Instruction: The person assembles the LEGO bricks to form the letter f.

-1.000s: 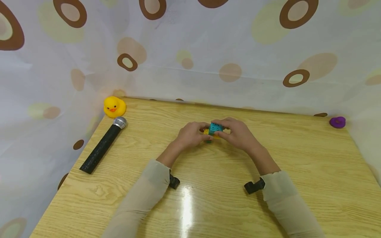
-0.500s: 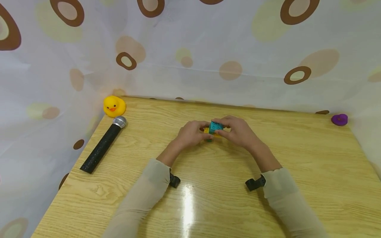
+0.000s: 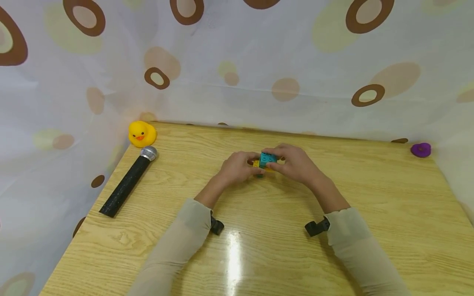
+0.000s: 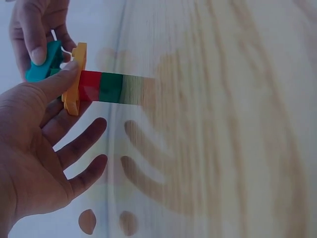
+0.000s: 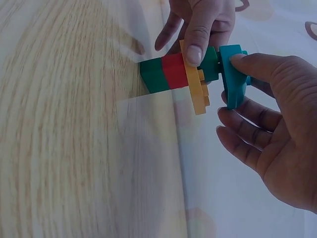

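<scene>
A short tower of toy building blocks stands on the wooden table: a green block (image 5: pixel 152 77) at the bottom, a red block (image 5: pixel 174 71), a long yellow block (image 5: pixel 195 89) laid across, then a second green block (image 5: pixel 212 64). My left hand (image 3: pixel 237 167) pinches the tower at the yellow block, its other fingers spread. My right hand (image 3: pixel 294 164) holds a teal block (image 5: pixel 233 74) between thumb and fingers. In the right wrist view the teal block sits tilted at the top of the upper green block; whether the two are joined I cannot tell.
On the left of the table (image 3: pixel 259 230) lie a black microphone (image 3: pixel 127 181) and, behind it, a yellow rubber duck (image 3: pixel 142 133). A small purple toy (image 3: pixel 421 150) sits at the far right corner. A patterned curtain (image 3: pixel 237 98) hangs behind the table.
The head view shifts slightly. Both hands stay at the tower, and the teal block remains in my right hand with only tiny movement.
</scene>
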